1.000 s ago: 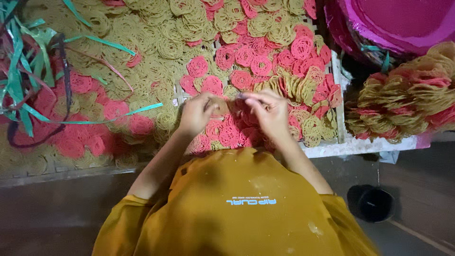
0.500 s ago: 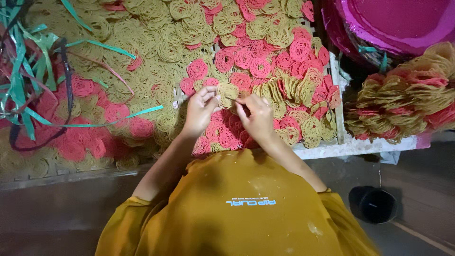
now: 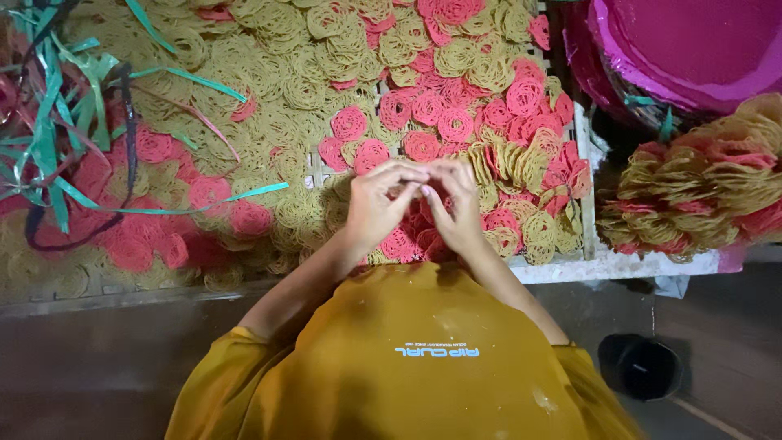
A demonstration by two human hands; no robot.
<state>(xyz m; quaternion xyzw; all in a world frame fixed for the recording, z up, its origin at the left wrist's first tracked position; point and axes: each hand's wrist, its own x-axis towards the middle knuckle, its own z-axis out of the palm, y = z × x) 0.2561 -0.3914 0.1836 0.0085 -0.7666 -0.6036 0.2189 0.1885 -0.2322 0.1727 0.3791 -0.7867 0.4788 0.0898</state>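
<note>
A flat tray [image 3: 619,265] is covered with round, coiled noodle-like crackers. Yellow crackers [image 3: 301,90] lie mostly on the left and at the back, and pink crackers [image 3: 444,122] cluster in the middle and at the right. My left hand [image 3: 375,208] and my right hand [image 3: 458,208] are raised just above the near pink crackers. Their fingertips meet in a pinch between them. Whether something small is pinched there is hidden by the fingers. My yellow shirt [image 3: 407,358] fills the lower middle of the view.
Loose green and pink plastic strips [image 3: 57,122] lie over the crackers at the left. A bundled stack of yellow and pink crackers [image 3: 700,195] sits at the right, below a magenta round basin [image 3: 692,49]. A black round container [image 3: 643,367] stands on the dark floor.
Both hands have lifted off the pink crackers and come together, fingertips now touching. A second ago they were spread apart and low on the pile.
</note>
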